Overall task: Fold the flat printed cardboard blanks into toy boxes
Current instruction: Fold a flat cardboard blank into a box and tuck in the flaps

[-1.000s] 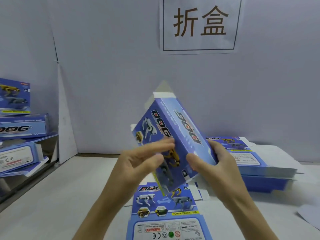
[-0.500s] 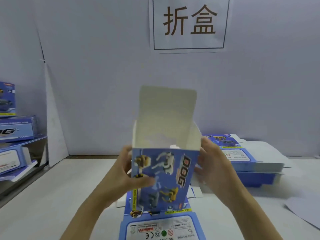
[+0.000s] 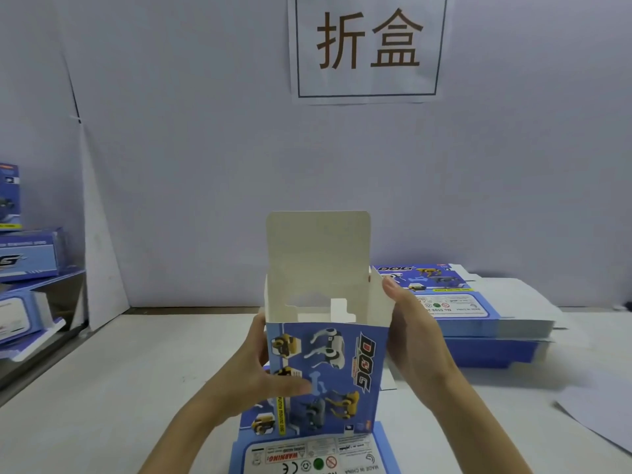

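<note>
I hold a blue printed toy box [image 3: 338, 374] upright in front of me, its top open and its white lid flap [image 3: 318, 248] standing up at the back. My left hand [image 3: 253, 378] grips the box's left side, thumb across the printed front. My right hand [image 3: 413, 343] grips the right side, with the thumb at the right side flap. The white inside shows folded bottom tabs. Under the box lies a flat blank [image 3: 314, 456] with a warning label.
A stack of flat blue blanks [image 3: 478, 319] lies on the white table [image 3: 119, 388] at the right. Folded boxes [image 3: 27, 254] sit piled on a shelf at the far left. A white sheet [image 3: 602, 415] lies near the right edge. A paper sign [image 3: 369, 46] hangs on the wall.
The box was tilted on its side a second ago; both hands have turned it upright with the open top facing me, and the lid flap now stands up.
</note>
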The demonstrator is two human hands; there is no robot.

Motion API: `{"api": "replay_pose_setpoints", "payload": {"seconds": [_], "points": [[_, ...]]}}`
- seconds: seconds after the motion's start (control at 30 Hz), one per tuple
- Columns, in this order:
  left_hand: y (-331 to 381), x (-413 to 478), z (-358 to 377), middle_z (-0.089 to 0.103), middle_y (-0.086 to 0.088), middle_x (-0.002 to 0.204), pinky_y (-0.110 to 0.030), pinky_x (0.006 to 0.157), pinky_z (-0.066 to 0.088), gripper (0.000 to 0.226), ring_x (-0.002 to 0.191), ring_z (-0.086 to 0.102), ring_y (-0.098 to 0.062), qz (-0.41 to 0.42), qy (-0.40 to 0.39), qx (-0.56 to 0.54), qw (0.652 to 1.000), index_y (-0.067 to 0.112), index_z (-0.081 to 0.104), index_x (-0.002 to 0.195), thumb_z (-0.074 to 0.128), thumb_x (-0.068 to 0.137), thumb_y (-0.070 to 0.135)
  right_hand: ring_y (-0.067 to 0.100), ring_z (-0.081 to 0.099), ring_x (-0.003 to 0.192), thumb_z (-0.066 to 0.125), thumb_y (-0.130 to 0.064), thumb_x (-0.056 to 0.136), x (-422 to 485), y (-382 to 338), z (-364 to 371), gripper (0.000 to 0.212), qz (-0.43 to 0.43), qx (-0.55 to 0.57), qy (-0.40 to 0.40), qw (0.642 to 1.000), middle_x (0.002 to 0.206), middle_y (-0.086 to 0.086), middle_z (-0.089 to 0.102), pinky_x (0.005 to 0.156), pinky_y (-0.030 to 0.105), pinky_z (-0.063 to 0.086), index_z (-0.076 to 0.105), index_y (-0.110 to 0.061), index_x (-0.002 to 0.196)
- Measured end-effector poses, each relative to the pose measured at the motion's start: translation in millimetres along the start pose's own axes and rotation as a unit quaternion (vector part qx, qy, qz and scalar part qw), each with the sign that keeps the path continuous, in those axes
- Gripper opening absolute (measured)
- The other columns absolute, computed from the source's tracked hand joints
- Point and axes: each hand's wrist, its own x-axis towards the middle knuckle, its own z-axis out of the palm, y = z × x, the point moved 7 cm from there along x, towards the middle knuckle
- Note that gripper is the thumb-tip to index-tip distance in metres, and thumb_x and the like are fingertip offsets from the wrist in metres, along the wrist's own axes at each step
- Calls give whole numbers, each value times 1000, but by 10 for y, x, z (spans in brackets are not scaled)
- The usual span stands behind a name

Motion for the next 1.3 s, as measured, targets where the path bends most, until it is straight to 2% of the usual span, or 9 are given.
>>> {"api": "replay_pose_setpoints", "payload": {"seconds": [0.27, 0.4, 0.47, 0.53, 0.77, 0.87, 0.97, 1.07, 1.3], "points": [[51, -37, 5, 64, 24, 115, -18, 74, 55, 97, 105, 65, -4, -5, -4, 14, 1000, 45, 28, 130, 90, 56, 33, 17, 72, 82, 43, -48, 79, -55, -71, 102, 35, -54, 11, 24, 998, 92, 0, 75, 60, 21, 55, 74, -37, 91], [195, -78, 18, 59, 30, 115, -9, 68, 51, 91, 104, 60, 8, 19, -9, 79, 997, 42, 30, 132, 85, 60, 36, 19, 66, 89, 47, -50, 74, -54, -193, -115, 42, -71, -124, 118, 983, 93, 6, 69, 72, 30, 51, 62, -18, 96], [250, -81, 59, 56, 42, 109, -5, 65, 49, 82, 102, 55, 18, 33, -17, 92, 995, 44, 31, 127, 84, 66, 29, 19, 57, 71, 56, -47, 76, -66, -269, -300, 44, -75, -175, 165, 968, 75, 15, 57, 61, 26, 48, 53, -4, 82], [239, -73, 63, 54, 46, 106, -5, 65, 49, 80, 101, 54, 20, 30, -18, 96, 995, 44, 32, 125, 85, 69, 22, 13, 45, 53, 56, -46, 78, -58, -270, -362, 43, -48, -178, 142, 973, 60, 8, 45, 45, 19, 39, 46, -5, 70], [144, -86, -39, 58, 25, 115, -11, 67, 52, 87, 100, 59, 14, 2, 5, 77, 997, 43, 30, 125, 86, 61, 25, 11, 32, 35, 56, -30, 80, -23, 223, -217, 29, 135, 110, 39, 984, 48, 3, 41, 35, 20, 28, 47, -10, 61], [135, -70, -15, 59, 18, 120, -12, 70, 52, 89, 103, 61, 8, 6, -4, 54, 999, 40, 30, 129, 86, 64, 18, 11, 36, 37, 65, -41, 71, -45, 248, -243, 33, 202, 60, 25, 977, 53, 1, 45, 36, 19, 30, 54, -12, 59], [127, -61, -16, 57, 17, 123, -13, 71, 52, 88, 106, 61, 6, 14, -10, 48, 999, 43, 29, 128, 86, 68, 14, 7, 64, 60, 70, -35, 80, -5, -72, -503, 28, 42, -157, 160, 974, 88, -6, 66, 50, 20, 49, 62, -20, 103], [121, -47, -22, 57, 17, 124, -14, 74, 53, 90, 105, 62, 3, 15, -2, 54, 998, 47, 27, 128, 87, 68, 17, -8, 62, 81, 53, -31, 96, -120, -361, -295, 12, -172, -288, 199, 921, 87, -22, 66, 69, 14, 49, 61, -37, 103], [116, -64, 10, 61, 33, 111, -11, 75, 52, 83, 103, 62, 5, 11, -7, 47, 999, 55, 23, 125, 79, 67, 37, 7, 67, 66, 47, -54, 84, -164, -62, 75, 38, -156, -241, 172, 942, 71, -11, 70, 52, 16, 48, 70, -26, 97]]}}
